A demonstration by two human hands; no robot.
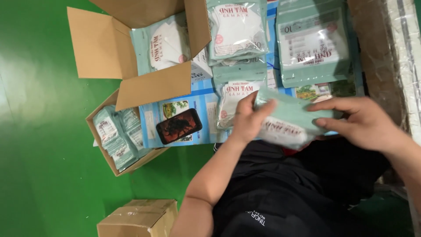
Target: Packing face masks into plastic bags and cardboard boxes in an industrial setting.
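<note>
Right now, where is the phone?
In the head view, the black phone lies left of the left hand, on a blue sheet beside the open cardboard box.

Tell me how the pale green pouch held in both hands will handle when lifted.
The pale green pouch is probably floppy: it sags between the left hand and the right hand. Likely light for its size, since fingertips alone carry it. Its glossy film may be slippery.
</note>
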